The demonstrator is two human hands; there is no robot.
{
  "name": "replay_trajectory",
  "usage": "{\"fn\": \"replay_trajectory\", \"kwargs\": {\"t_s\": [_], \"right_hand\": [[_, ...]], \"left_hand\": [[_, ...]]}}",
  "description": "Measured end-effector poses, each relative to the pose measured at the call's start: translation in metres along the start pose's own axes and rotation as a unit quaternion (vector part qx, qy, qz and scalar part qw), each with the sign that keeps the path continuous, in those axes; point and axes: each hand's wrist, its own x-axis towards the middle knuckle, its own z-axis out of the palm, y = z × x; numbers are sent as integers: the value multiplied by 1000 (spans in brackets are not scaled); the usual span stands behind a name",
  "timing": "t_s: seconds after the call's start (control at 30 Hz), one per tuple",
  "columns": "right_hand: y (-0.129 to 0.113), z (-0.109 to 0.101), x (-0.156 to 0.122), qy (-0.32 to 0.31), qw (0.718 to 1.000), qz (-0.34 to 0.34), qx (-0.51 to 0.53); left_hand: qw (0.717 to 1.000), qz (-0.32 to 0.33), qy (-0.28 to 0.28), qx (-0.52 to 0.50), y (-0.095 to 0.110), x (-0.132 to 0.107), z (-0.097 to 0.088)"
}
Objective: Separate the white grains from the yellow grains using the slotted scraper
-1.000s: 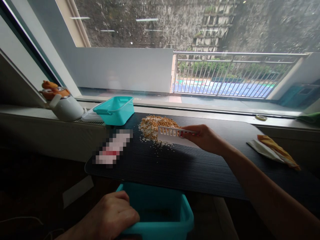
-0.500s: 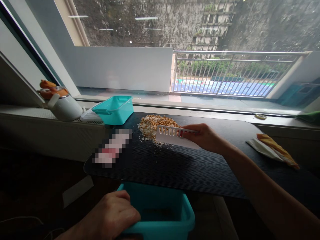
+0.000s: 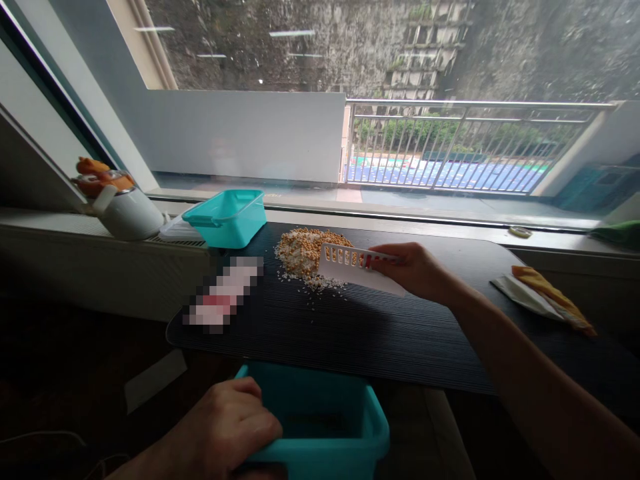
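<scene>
My right hand [image 3: 415, 270] is closed on a flat white plastic scraper [image 3: 345, 272] with a row of slots along its upper edge. The scraper stands on edge at the right side of a heap of yellow beans and white grains [image 3: 303, 252], and hides part of it. Loose white grains lie scattered in front of the heap on the dark table [image 3: 285, 340]. My left hand [image 3: 233, 423] grips the left rim of a teal plastic bin [image 3: 377, 417] just below the table's front edge. The bin's inside is dark, so its contents are unclear.
A smaller teal basket [image 3: 240, 223] stands at the table's back left. Beside it, a grey pot [image 3: 133, 215] with an orange figure sits on the ledge. A blurred-out pink and white item [image 3: 225, 293] lies left. A yellow and white packet [image 3: 545, 297] rests at the right.
The scraper in my right hand has shifted slightly right and up, uncovering a little more of the heap. My left hand keeps its grip on the bin.
</scene>
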Motion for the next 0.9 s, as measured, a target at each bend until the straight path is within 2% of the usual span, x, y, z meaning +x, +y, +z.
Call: {"fn": "replay_trajectory", "kwargs": {"t_s": [0.2,0.43,0.6,0.8,0.9], "right_hand": [[6,0,-1,-40,998,30,29],[-3,-3,-9,-35,998,40,43],[-6,-2,-12,-54,996,47,49],[-7,2,-10,-35,997,47,49],[-7,5,-9,-52,996,46,49]], "left_hand": [[999,7,-35,3,-1,0,-3],[1000,-12,-8,-2,3,-1,1],[999,-43,-12,-18,1,-5,5],[997,-59,-17,-37,-2,-7,9],[997,-68,-21,-37,-3,-9,9]]}}
